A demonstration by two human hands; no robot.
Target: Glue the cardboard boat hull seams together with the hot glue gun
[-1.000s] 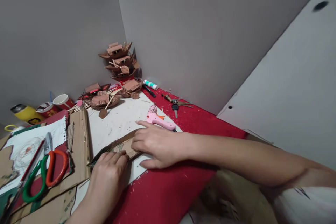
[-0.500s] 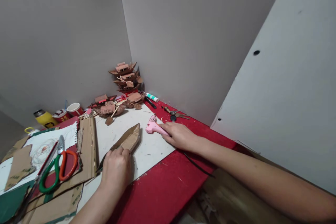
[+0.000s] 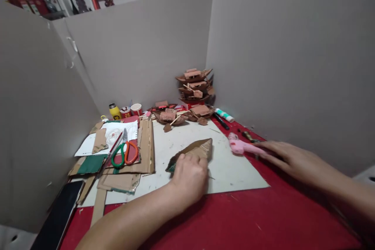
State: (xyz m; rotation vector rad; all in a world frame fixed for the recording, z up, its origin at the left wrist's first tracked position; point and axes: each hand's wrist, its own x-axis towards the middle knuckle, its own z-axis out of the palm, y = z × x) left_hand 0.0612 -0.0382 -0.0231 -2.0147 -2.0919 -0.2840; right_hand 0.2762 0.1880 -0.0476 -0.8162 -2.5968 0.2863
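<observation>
My left hand (image 3: 191, 175) is closed on the near side of a small boat hull (image 3: 202, 149) made of brown cardboard. The hull sits on the white sheet, with its pointed right end showing past my fingers. To the right, my right hand (image 3: 285, 160) has its fingers around the handle of a pink hot glue gun (image 3: 240, 146). The gun's head points left, at the right edge of the white sheet. Behind the gun lies a metal tool (image 3: 248, 136), partly hidden.
Finished model boats (image 3: 195, 86) are stacked at the back corner. Scissors (image 3: 125, 150) lie on cardboard pieces (image 3: 148, 144) at left, near a phone (image 3: 58, 215). Cups (image 3: 136, 109), a yellow bottle (image 3: 115, 111), a glue stick (image 3: 224, 115) and a black marker (image 3: 221, 121) stand or lie behind. Grey walls enclose the red table (image 3: 234, 218).
My view has swung left. My right hand has moved the glue gun away from the hull, to the sheet's right edge. My left hand still holds the hull.
</observation>
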